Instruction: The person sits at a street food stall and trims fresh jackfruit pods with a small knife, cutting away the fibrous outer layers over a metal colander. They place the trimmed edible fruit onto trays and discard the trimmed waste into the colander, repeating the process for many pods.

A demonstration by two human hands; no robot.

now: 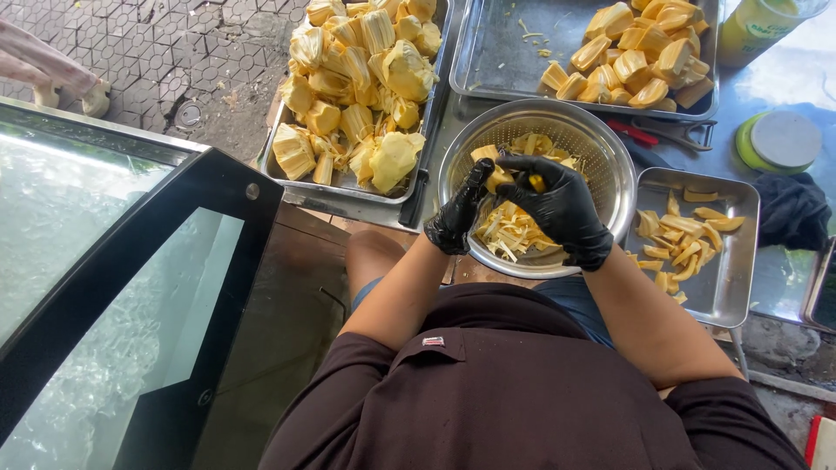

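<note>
Head view: both black-gloved hands hold one yellow fruit piece (498, 177) over the round metal strainer bowl (610, 165). Left hand (461, 213) pinches it; right hand (557, 209) is curled around it.

At frame centre a colander (601, 157) holds fruit strips (509, 231), with a heaped tray (287, 178) upper left, another tray (505, 61) above, and a smaller tray (736, 287) right.

A tray of uncleaned jackfruit chunks (353, 96) sits far left, beside a tray of cleaned yellow pods (640, 52). A green-rimmed lid (781, 141) lies near a dark cloth (791, 211).
</note>
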